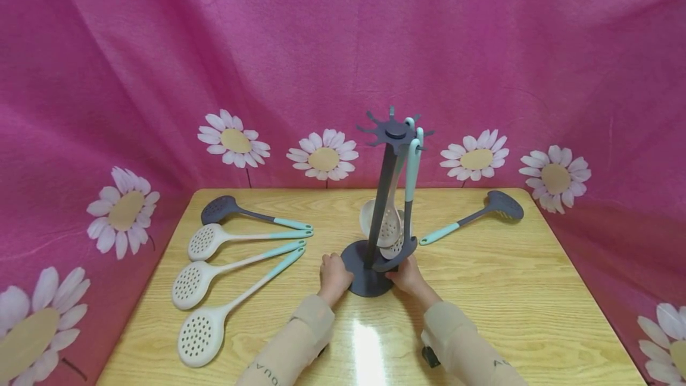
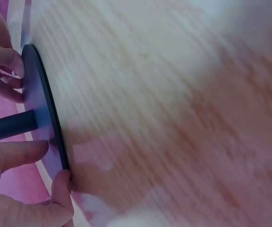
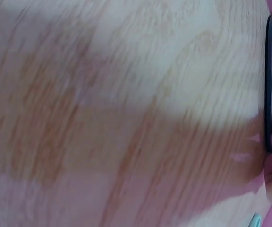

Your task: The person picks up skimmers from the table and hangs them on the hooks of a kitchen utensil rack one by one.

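A dark utensil stand [image 1: 380, 207] with a round base [image 1: 360, 282] and a notched top stands upright mid-table. My left hand [image 1: 334, 276] pinches the left rim of its base; in the left wrist view those fingers [image 2: 22, 156] lie over the rim, the thumb at its edge. On the opposite side my right hand [image 1: 411, 279] pinches the rim, partly hidden in the head view by a hanging dark utensil [image 1: 408, 225] with a mint handle. Pale perforated spoons [image 1: 390, 231] also hang from the stand's right side, overlapping each other.
At left lie a dark skimmer [image 1: 217, 210] and three pale skimmers [image 1: 202, 242], their mint handles pointing right. A dark pasta server [image 1: 504, 204] lies at the back right of the wooden table [image 1: 536, 296]. Pink flowered cloth [image 1: 321, 46] hangs behind and at the sides.
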`<state>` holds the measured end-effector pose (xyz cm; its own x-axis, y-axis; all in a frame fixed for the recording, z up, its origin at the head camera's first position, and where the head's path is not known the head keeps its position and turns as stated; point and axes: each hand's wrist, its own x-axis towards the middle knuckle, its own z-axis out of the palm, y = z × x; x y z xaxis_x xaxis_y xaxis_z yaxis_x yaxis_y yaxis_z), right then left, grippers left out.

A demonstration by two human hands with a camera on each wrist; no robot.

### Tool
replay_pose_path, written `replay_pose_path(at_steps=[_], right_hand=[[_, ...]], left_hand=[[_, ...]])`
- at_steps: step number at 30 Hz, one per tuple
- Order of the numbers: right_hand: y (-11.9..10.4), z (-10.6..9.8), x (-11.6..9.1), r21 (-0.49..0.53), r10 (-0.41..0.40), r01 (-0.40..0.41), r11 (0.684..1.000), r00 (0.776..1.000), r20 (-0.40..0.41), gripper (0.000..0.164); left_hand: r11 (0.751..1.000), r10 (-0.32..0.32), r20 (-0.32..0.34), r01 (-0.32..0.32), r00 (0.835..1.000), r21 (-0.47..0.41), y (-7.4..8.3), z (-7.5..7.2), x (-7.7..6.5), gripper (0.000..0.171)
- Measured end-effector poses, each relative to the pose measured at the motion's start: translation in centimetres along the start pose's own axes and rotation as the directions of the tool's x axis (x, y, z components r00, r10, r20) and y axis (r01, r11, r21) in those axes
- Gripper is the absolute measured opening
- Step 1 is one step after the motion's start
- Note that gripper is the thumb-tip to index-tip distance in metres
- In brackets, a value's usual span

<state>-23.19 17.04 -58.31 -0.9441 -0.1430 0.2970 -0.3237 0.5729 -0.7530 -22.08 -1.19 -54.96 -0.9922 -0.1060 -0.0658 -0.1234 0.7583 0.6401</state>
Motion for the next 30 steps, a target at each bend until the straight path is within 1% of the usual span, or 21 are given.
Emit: replay_pose_path(at_steps=[2, 4, 6, 9, 12, 15, 17, 19, 20, 22, 23, 24, 26, 27, 28, 30], right_hand=[[0.0, -0.1, 0.0, -0.005, -0.004, 0.004, 1.000, 1.000, 0.004, 0.066], [0.0, -0.1, 0.0, -0.011, 0.004, -0.004, 1.000, 1.000, 0.007, 0.066], [-0.1, -0.1, -0.1, -0.002, 0.015, -0.015, 1.000, 1.000, 0.004, 0.066], [-0.4, -0.1, -0.5, -0.014, -0.003, 0.003, 1.000, 1.000, -0.015, 0.064], [-0.5, 0.0, -1.0, -0.058, -0.037, 0.034, 0.998, 0.998, -0.043, 0.057], [-0.6, 0.1, -1.5, -0.085, 0.000, -0.006, 0.996, 0.998, -0.062, 0.044], [-1.1, 0.1, -2.0, -0.076, 0.054, -0.059, 0.995, 0.996, -0.069, 0.033], [-1.6, 0.0, -2.5, -0.059, 0.098, -0.103, 0.993, 0.992, -0.073, 0.027], [-1.8, 0.0, -2.7, -0.052, 0.125, -0.128, 0.990, 0.990, -0.066, 0.027], [-2.4, -0.1, -3.2, -0.015, 0.194, -0.195, 0.981, 0.980, -0.048, 0.033], [-2.5, 0.0, -3.4, 0.003, 0.224, -0.224, 0.974, 0.973, -0.044, 0.039], [-2.4, 0.1, -3.7, 0.027, 0.247, -0.246, 0.969, 0.968, -0.044, 0.045], [-1.6, 0.8, -4.2, 0.078, 0.277, -0.272, 0.959, 0.959, -0.057, 0.058], [-1.0, 1.3, -4.4, 0.105, 0.278, -0.270, 0.957, 0.958, -0.075, 0.062], [1.0, 2.3, -4.6, 0.154, 0.229, -0.211, 0.965, 0.967, -0.111, 0.065], [2.1, 3.1, -4.7, 0.169, 0.215, -0.190, 0.967, 0.966, -0.142, 0.069]], left_hand=[[1.000, -0.005, 0.009, 0.005, 1.000, 0.001, 0.1, 0.0, 0.0, 0.036], [1.000, 0.004, 0.017, -0.004, 1.000, 0.008, 0.1, -0.1, 0.2, 0.036], [1.000, 0.019, 0.040, -0.019, 0.999, 0.016, 0.0, -0.1, 0.4, 0.037], [0.998, 0.055, 0.076, -0.058, 0.996, 0.037, -0.2, -0.2, 0.9, 0.039], [0.995, 0.082, 0.122, -0.088, 0.989, 0.043, -0.3, -0.3, 1.5, 0.042], [0.993, 0.105, 0.151, -0.112, 0.983, 0.039, -0.2, -0.4, 1.9, 0.046], [0.992, 0.117, 0.172, -0.124, 0.978, 0.028, -0.3, -0.5, 2.2, 0.048], [0.992, 0.123, 0.191, -0.128, 0.974, 0.010, -0.5, -0.6, 2.4, 0.053], [0.992, 0.127, 0.198, -0.129, 0.972, -0.001, -0.6, -0.7, 2.5, 0.055], [0.992, 0.130, 0.214, -0.128, 0.968, -0.024, -0.8, -0.7, 2.7, 0.059], [0.991, 0.133, 0.220, -0.128, 0.966, -0.037, -0.9, -0.8, 2.8, 0.060], [0.991, 0.134, 0.227, -0.124, 0.965, -0.055, -1.0, -0.8, 2.8, 0.061], [0.989, 0.138, 0.241, -0.122, 0.961, -0.078, -1.1, -1.0, 3.0, 0.059], [0.989, 0.136, 0.251, -0.117, 0.959, -0.087, -1.0, -1.0, 3.1, 0.058], [0.989, 0.135, 0.259, -0.114, 0.956, -0.096, -1.0, -1.1, 3.1, 0.057], [0.989, 0.127, 0.272, -0.102, 0.954, -0.104, -0.9, -1.2, 3.2, 0.054]])
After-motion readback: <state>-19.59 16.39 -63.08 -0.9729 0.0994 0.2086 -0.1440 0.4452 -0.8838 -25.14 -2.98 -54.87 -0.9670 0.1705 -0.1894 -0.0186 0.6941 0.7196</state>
